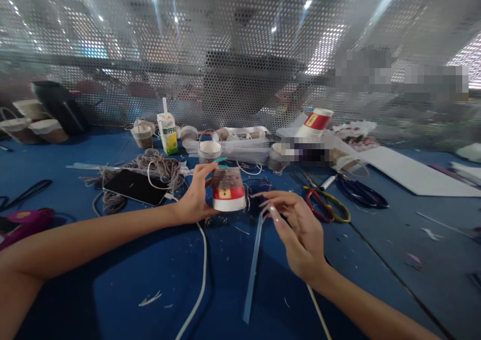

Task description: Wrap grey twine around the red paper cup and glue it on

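Observation:
My left hand holds a small upside-down paper cup, red and white with a brownish wrapped upper part, just above the blue table. My right hand hovers to the right of the cup with fingers spread, fingertips close to the cup's side. A thin pale blue strip runs from under my right hand's fingers down toward me on the table. Whether the fingers touch the strip is not clear.
A black phone lies beside a tangle of grey cord. A juice carton, several paper cups, scissors, a white cable and a perforated metal screen surround the work spot.

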Motion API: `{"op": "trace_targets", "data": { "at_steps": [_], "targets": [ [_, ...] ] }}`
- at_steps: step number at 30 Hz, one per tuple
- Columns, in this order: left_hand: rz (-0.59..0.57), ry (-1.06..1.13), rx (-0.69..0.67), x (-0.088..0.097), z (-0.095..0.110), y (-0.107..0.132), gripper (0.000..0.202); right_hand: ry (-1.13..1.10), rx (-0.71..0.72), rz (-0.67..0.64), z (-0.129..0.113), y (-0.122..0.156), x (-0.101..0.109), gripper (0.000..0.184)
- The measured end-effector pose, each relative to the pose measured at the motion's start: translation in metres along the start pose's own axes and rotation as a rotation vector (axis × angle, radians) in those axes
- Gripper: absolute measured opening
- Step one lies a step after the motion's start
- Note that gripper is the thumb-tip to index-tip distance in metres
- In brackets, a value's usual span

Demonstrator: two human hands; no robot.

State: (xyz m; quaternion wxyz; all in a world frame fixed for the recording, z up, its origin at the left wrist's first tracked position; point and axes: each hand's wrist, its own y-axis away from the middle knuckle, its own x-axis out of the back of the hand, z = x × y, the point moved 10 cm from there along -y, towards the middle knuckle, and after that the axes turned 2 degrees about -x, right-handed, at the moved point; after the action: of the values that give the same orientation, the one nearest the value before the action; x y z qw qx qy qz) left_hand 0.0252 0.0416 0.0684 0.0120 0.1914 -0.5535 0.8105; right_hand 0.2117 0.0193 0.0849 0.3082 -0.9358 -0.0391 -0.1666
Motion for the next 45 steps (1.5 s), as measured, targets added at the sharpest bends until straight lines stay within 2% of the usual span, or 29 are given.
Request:
{"op": "trace_targets", "data": {
  "at_steps": [1, 4, 8, 11, 15, 19, 23, 29, 35, 38, 41, 42, 43, 45],
  "targets": [
    [0.011, 0.055, 0.062, 0.000, -0.009, 0.003, 0.095, -0.016, 0.037, -0.012, -0.005, 0.003, -0.001, 0.011],
    [0.041, 0.167, 0.202, 0.000, -0.025, 0.007, 0.103, -0.035, 0.051, -0.158, -0.009, 0.012, -0.018, 0.014],
    [0.002, 0.201, 0.275, -0.001, -0.028, 0.004, 0.104, -0.022, 0.064, -0.329, -0.012, 0.018, -0.036, 0.018],
    [-0.069, 0.198, 0.252, -0.003, -0.023, 0.002, 0.101, 0.003, 0.056, -0.376, -0.013, 0.018, -0.040, 0.019],
    [-0.142, 0.304, 0.196, -0.010, -0.016, 0.002, 0.095, 0.021, 0.034, -0.402, -0.011, 0.017, -0.038, 0.016],
    [-0.150, 0.322, 0.141, -0.011, -0.010, 0.000, 0.095, -0.130, 0.072, -0.471, -0.016, 0.020, -0.037, 0.016],
    [-0.142, 0.253, 0.101, -0.009, -0.008, 0.000, 0.102, -0.312, -0.076, -0.511, -0.007, 0.023, -0.040, 0.020],
    [-0.117, 0.272, 0.112, -0.008, -0.013, 0.004, 0.101, -0.538, -0.271, -0.412, 0.002, 0.017, -0.039, 0.024],
    [-0.069, 0.293, 0.094, -0.004, -0.012, 0.001, 0.094, -0.583, -0.407, -0.264, 0.020, 0.006, -0.029, 0.025],
    [-0.070, 0.277, 0.096, -0.003, -0.012, 0.000, 0.095, -0.540, -0.361, -0.131, 0.028, 0.002, -0.016, 0.027],
    [-0.079, 0.291, 0.088, -0.003, -0.012, -0.002, 0.095, -0.295, -0.157, 0.044, 0.017, 0.000, 0.005, 0.013],
    [-0.088, 0.299, 0.087, -0.004, -0.012, -0.002, 0.096, -0.189, -0.068, 0.061, 0.008, 0.001, 0.008, 0.018],
    [-0.103, 0.309, 0.085, -0.006, -0.011, -0.002, 0.099, -0.101, 0.006, 0.036, -0.001, 0.001, 0.005, 0.036],
    [-0.151, 0.345, 0.075, -0.011, -0.010, -0.001, 0.106, 0.001, 0.068, -0.114, -0.011, 0.003, -0.011, 0.078]
  ]
}}
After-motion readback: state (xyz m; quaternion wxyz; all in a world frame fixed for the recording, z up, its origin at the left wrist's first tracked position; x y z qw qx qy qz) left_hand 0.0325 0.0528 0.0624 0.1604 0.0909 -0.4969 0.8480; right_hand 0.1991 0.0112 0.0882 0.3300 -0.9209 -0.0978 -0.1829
